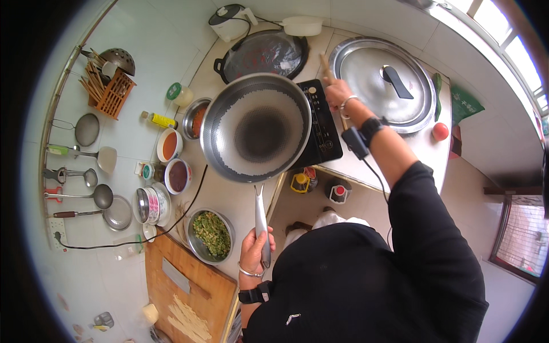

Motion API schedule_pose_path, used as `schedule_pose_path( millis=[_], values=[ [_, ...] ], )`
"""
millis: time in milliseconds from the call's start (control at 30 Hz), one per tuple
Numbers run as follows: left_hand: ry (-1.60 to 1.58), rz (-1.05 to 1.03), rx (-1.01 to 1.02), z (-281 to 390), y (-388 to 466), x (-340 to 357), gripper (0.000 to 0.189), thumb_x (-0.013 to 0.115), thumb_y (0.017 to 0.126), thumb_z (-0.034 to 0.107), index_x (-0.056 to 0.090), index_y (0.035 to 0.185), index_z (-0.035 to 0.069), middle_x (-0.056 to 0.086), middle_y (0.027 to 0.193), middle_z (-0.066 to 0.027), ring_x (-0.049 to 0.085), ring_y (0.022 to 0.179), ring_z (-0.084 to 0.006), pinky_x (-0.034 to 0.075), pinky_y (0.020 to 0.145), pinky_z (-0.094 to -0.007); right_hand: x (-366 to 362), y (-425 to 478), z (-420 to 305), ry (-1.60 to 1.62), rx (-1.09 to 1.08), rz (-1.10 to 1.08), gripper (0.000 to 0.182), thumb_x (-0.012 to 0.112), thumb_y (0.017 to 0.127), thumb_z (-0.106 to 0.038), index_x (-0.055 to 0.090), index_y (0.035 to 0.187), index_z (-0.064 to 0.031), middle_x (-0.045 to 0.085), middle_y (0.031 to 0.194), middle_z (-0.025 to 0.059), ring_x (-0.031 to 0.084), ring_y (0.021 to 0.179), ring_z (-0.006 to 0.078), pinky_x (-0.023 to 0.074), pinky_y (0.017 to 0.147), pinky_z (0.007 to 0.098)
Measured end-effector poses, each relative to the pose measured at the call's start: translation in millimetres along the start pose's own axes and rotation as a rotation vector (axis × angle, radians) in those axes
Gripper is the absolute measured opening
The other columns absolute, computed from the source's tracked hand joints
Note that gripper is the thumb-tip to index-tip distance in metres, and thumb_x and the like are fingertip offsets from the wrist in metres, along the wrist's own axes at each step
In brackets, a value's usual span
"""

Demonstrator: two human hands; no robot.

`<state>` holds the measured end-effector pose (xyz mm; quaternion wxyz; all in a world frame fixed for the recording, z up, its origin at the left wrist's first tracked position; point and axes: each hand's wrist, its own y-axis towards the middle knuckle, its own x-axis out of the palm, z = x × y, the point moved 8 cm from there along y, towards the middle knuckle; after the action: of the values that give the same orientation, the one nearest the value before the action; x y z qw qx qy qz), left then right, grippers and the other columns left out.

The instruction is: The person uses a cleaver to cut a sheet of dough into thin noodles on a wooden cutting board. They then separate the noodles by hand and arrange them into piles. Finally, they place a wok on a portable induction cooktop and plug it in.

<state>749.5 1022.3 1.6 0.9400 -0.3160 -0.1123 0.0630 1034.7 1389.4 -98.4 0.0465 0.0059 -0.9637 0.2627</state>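
Note:
My left hand (254, 248) grips the metal handle (260, 223) of a wide wok (261, 128) with a honeycomb-textured inside. Nothing lies in the wok. It is over a black induction cooktop (319, 128), whose control panel shows on the right; whether the base rests flat is hidden. Beyond the panel, my right hand (338, 93) is closed around a slim wooden utensil (324, 64), whose exact kind I cannot tell. Right beside that hand is a large round metal lid (364, 81) with a black handle.
A lidded black pan (261, 55) stands behind the wok. Left are bowls of red sauce (169, 145) and dark liquid (178, 176), and a metal bowl of chopped greens (211, 235). A cleaver (176, 274) lies on the cutting board (223, 283). A power cord (197, 193) crosses the counter.

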Motion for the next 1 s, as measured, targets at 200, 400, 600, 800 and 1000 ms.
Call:
schedule_pose_path(
  millis=[200,400,600,800,1000],
  values=[
    [-0.036,-0.027,0.022,-9.6,-8.8,-5.3,0.028,0.053,0.094,0.026,0.051,0.105,-0.001,0.053,0.072,-0.0067,0.051,0.061,-0.0142,0.042,0.058,-0.0237,-32.1,-124.2,23.7,-0.418,-0.158,-0.052,0.038,0.048,0.082,-0.007,0.060,0.118,-0.0109,0.054,0.059,0.0058,0.056,0.048,0.0159,0.0473,0.041,0.0383],
    [-0.075,-0.061,0.026,-10.8,-14.9,-3.8,0.029,0.055,0.093,0.025,0.053,0.104,-0.002,0.053,0.069,-0.0054,0.051,0.061,-0.0127,0.043,0.056,-0.0238,-0.5,-186.7,60.4,-1.067,-0.470,-0.057,0.056,0.048,0.077,-0.005,0.044,0.133,-0.0137,0.064,0.078,0.0229,0.062,0.074,0.0402,0.0491,0.069,0.0471],
    [-0.093,-0.010,0.091,-17.6,-27.5,-8.4,0.036,0.049,0.096,0.032,0.053,0.105,-0.003,0.053,0.070,-0.0064,0.050,0.061,-0.0150,0.042,0.057,-0.0259,16.0,-176.8,77.6,-1.267,-0.477,-0.107,0.067,0.050,0.078,-0.009,0.032,0.141,-0.0165,0.065,0.075,0.0201,0.062,0.066,0.0376,0.0477,0.059,0.0464],
    [-0.298,0.175,0.048,-52.6,-41.3,-37.9,0.041,0.041,0.097,0.044,0.055,0.102,0.006,0.055,0.075,-0.0060,0.051,0.066,-0.0178,0.041,0.058,-0.0285,16.8,-172.5,74.9,-1.296,-0.504,-0.115,0.063,0.050,0.078,-0.009,0.035,0.139,-0.0156,0.064,0.075,0.0200,0.063,0.066,0.0365,0.0479,0.058,0.0447],
    [-0.533,0.396,-0.011,-111.1,-61.5,-114.5,0.032,0.052,0.093,0.037,0.058,0.101,0.007,0.056,0.077,-0.0024,0.054,0.069,-0.0140,0.044,0.060,-0.0256,16.5,-195.8,66.4,-1.263,-0.563,-0.135,0.062,0.051,0.079,-0.009,0.034,0.139,-0.0134,0.066,0.076,0.0183,0.064,0.067,0.0355,0.0489,0.061,0.0447]
  ],
)
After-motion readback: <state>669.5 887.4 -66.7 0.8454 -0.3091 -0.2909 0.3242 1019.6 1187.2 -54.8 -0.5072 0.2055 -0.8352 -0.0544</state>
